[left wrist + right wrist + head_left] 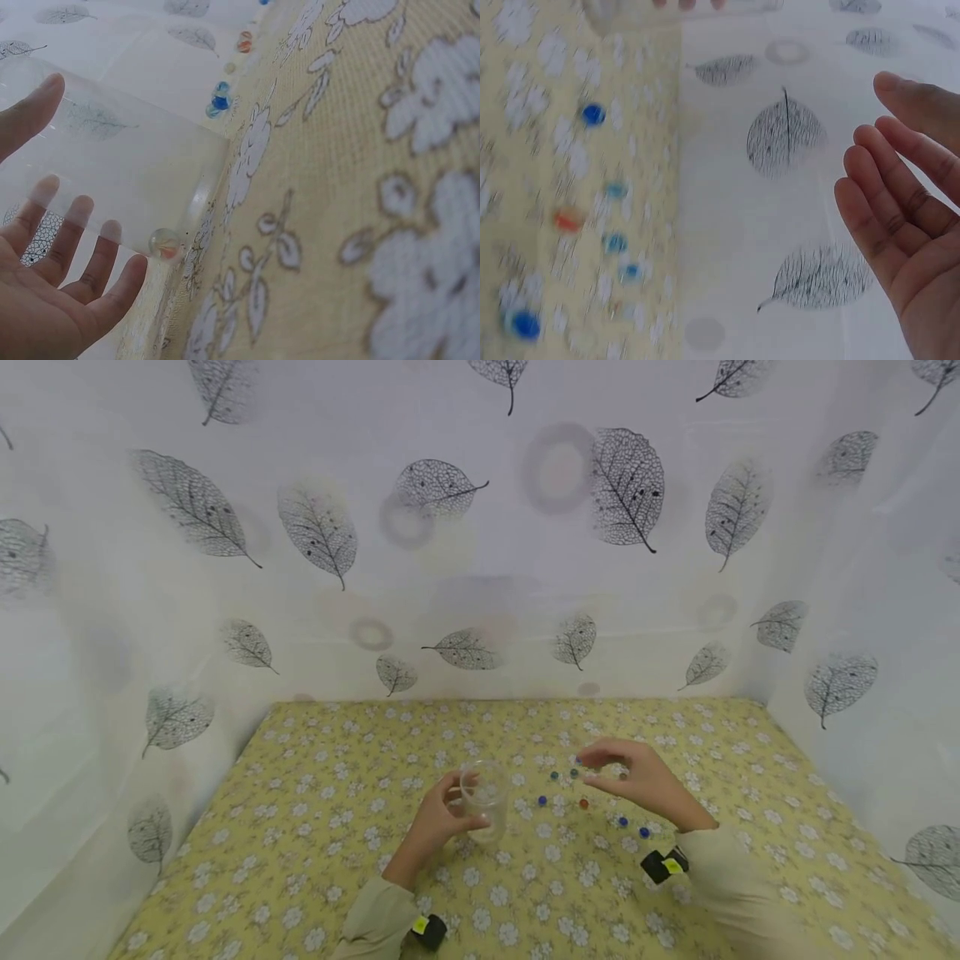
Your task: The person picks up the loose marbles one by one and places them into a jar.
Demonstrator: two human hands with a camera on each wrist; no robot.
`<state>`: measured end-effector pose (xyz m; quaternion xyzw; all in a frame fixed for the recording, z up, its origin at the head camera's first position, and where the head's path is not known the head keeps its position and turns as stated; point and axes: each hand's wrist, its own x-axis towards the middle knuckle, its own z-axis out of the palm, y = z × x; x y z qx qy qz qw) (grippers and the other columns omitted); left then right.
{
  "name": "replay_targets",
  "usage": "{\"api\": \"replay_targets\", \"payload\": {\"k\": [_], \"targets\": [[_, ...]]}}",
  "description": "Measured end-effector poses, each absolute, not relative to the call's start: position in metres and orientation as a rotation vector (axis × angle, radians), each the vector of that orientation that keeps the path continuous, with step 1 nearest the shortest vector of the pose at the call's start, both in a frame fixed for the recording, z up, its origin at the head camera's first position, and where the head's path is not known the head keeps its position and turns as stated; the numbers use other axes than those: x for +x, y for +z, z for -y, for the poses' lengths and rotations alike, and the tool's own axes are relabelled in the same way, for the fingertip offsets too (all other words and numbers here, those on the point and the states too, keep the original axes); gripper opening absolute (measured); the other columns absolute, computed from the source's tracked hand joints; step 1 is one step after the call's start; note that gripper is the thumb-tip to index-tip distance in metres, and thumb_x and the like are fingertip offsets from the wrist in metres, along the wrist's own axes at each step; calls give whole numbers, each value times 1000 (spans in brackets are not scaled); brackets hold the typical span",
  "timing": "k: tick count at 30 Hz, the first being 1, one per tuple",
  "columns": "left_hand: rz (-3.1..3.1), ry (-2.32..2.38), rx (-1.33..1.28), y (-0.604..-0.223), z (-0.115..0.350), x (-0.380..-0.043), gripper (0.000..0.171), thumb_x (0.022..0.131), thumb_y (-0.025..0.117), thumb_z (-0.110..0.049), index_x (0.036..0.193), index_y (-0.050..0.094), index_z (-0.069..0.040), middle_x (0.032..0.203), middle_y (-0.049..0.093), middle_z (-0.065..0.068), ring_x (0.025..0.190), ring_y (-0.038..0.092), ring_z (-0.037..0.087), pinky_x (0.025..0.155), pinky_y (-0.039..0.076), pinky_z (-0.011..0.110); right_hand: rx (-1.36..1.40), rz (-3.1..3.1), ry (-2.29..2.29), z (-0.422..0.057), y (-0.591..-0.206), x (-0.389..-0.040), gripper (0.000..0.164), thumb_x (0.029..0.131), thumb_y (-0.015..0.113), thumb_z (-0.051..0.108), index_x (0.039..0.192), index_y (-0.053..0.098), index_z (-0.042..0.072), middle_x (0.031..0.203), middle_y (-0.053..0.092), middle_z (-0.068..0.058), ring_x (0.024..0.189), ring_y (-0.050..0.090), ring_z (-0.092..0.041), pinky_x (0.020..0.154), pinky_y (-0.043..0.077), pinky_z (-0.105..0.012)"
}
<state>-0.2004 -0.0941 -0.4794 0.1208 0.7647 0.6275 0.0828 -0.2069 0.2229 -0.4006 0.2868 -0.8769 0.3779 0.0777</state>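
A clear cup (483, 810) stands on the flowered cloth, and my left hand (442, 814) grips it around the side, thumb in front and fingers behind. In the left wrist view, a clear marble with an orange swirl (164, 244) shows at the cup's base; I cannot tell whether it is inside. To the right, my right hand (637, 777) hovers over loose glass marbles with thumb and fingers apart. Nothing shows between them. Near it lie an orange marble (583, 804), a blue marble (542, 801) and a teal marble (554, 775).
Two more blue marbles, one (623, 822) beside another (644, 832), lie below the right hand. A yellow flowered cloth (300, 827) covers the table. White sheeting with a leaf print (480, 602) closes off the back and both sides.
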Motion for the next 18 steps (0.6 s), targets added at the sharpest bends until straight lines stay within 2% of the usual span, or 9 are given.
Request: {"api": "replay_targets", "payload": {"k": [8,14,18], "targets": [[-2302,1877,343,-476,93,-199,65,75,80,-15,132,49,-9,131,52,14,119,51,32,101,45,50,711,2671,1018,-271,-414,-201,27,82,72,14,108,66,13,100,69,-5,88,64,-15,79,56,-27],[-2304,1879,350,-476,92,-198,65,75,80,-14,132,49,-8,131,52,14,119,51,33,101,45,49,603,2744,1019,-300,-433,-205,25,83,71,15,106,67,7,100,67,-8,84,61,-3,75,56,-31],[-2298,1889,335,-475,92,-199,64,75,80,-13,132,50,-9,131,52,14,120,51,32,103,44,50,566,2800,1011,-312,-445,-211,26,83,72,13,106,67,4,99,67,-10,81,60,-2,73,56,-30]]}}
